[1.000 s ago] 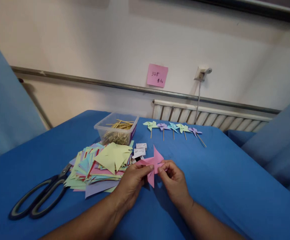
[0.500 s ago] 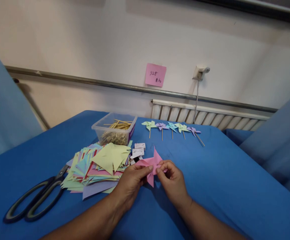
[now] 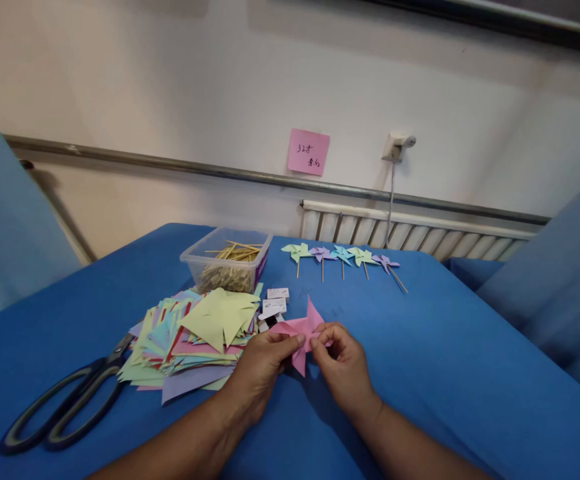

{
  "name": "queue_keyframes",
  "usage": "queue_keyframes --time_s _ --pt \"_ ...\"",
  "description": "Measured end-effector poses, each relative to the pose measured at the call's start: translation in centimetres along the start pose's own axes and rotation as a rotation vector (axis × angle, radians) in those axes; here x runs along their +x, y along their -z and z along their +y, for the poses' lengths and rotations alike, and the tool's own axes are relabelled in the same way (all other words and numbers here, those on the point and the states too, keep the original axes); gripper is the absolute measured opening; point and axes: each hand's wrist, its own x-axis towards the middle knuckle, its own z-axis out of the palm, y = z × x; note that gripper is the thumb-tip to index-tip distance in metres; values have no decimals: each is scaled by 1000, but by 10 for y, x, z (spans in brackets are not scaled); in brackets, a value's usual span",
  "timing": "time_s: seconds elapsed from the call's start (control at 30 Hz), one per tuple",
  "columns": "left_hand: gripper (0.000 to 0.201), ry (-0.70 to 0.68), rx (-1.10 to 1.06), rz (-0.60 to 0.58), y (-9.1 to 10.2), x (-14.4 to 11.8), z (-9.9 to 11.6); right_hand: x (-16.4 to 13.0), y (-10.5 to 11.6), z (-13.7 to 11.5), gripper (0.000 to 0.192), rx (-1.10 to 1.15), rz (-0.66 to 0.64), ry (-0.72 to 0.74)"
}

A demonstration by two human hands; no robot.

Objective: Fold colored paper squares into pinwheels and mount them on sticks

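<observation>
1. Both hands are pinching a pink paper pinwheel right in the middle of the blue worktop, held just above the cloth.
2. Left hand has thumb and fingers closed on the pinwheel's left blade, so it's grasping the paper.
3. Right hand is curled in from 3 o'clock, fingertips closed on the pinwheel's centre. Looks like a pinch on the folded points, though the exact contact is too small to see.
4. At 9 o'clock from the pinwheel there's a messy stack of cut coloured paper, yellow-green piece on top, nearly touching the left hand.
5. Further out at 8 o'clock, big black-handled scissors lie flat, blades tucked under the edge of the stack.
6. At 11 o'clock sits a clear plastic tub of wooden sticks.
7. Between the tub and the pinwheel are a few little white boxes.
8. At 12 to 1 o'clock, a row of five finished pinwheels on sticks lies near the far edge.
9. Pink sticky note on the wall behind, with handwriting.
</observation>
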Motion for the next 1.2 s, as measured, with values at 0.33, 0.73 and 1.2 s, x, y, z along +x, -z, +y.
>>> queue_keyframes --time_s 0.33,0.73,1.2 --pt "24 -17 21 3 2 1 -3 -1 0 -2 14 11 -4 -16" --pt "24 -6 3 -10 2 2 -2 -2 -2 -2 17 112 4 -99" --pt "19 14 70 20 3 -1 4 1 3 -2 19 159 79 -158"
